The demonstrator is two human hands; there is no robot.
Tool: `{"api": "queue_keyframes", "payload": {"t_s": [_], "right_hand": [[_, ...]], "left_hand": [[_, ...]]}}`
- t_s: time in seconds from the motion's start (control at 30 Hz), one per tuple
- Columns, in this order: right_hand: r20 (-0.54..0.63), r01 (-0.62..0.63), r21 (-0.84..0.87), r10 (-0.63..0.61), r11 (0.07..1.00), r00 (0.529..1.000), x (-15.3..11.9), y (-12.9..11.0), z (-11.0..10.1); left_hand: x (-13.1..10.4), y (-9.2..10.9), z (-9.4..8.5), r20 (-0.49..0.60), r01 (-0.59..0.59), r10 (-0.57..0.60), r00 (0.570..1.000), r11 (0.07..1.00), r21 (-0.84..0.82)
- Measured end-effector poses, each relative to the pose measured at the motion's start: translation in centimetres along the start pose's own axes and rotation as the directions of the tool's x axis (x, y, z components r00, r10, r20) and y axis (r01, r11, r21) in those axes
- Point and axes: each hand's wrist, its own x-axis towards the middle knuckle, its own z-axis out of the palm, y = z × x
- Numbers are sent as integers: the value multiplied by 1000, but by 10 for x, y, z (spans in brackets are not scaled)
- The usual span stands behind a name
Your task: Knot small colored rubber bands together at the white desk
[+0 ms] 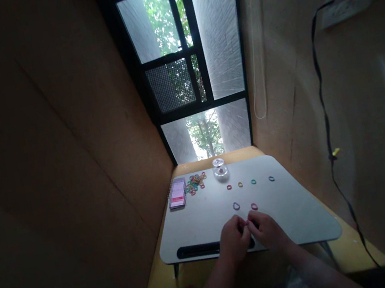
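Pink shows at my feed's lower centre: left hand (234, 237) and right hand (267, 231), fingertips pinched closed, hold what is probably a small band (246, 223); should the pinch slip, it could flick into the 2 loops (254, 206) beyond or the 4-loop row (253, 182) above.

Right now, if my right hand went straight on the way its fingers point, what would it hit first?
Your right hand would likely meet your left hand first; the two look almost touching, though depth there is hard to judge.
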Motion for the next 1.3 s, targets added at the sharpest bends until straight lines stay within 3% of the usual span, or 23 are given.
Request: {"api": "queue_keyframes", "payload": {"t_s": [1.3], "right_hand": [[28,26,20,-26,999,999,1,6,0]], "left_hand": [[-1,0,-4,33,-66,64,997,995,72]]}}
